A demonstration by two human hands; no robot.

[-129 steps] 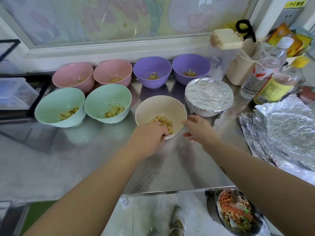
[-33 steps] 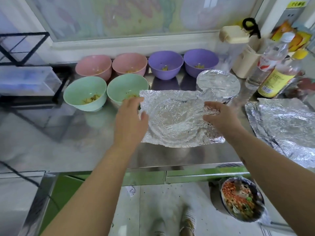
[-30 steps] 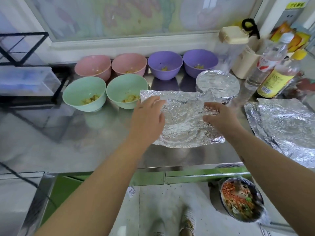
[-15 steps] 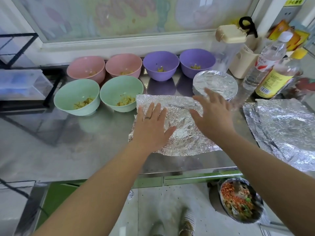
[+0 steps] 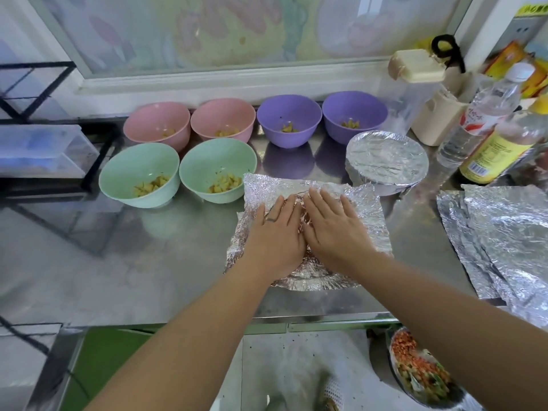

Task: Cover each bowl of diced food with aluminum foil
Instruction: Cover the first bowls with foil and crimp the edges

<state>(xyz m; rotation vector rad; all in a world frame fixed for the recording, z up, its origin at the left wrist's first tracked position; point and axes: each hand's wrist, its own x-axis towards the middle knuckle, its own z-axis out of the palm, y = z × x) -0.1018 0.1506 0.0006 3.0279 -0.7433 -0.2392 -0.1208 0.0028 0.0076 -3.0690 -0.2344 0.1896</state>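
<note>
**Both palms flat on the foil, front-centre of counter**

Closest to me, below the counter edge at lower right: a round dish of chopped red and green food (image 5: 421, 372).

On the stainless steel counter (image 5: 148, 262), both forearms reach in. My left hand (image 5: 274, 235) and right hand (image 5: 332, 229) lie palm-down side by side, inner edges touching. The fingers are straight and slightly spread, gripping nothing. Both press on a crinkled sheet of aluminium foil (image 5: 364, 209). A dark ring (image 5: 271, 218) shows on one left finger. The sheet humps up under the palms, and I cannot see what it lies over. Its edges stick out loose on all sides, not tucked down.

To the right, well apart, is a loose stack of spare foil sheets (image 5: 504, 232).

Next row back, left to right: two mint-green bowls (image 5: 118, 185) (image 5: 192, 173), each holding diced yellow food and uncovered. The right one sits just beside the sheet's far-left corner. Right of them is a foil-covered bowl (image 5: 387, 158), its wrap drawn tight over the rim, just beyond the sheet's far-right corner.

Back row, against the sill: two pink bowls (image 5: 142, 132) (image 5: 207, 126) and two purple bowls (image 5: 272, 132) (image 5: 370, 126). All are open with a little diced food inside.

Far right: a yellow-labelled bottle (image 5: 498, 146), a clear white-capped bottle (image 5: 486, 114) and a cream tub (image 5: 436, 120).

Far left: a clear plastic box (image 5: 38, 149).
</note>
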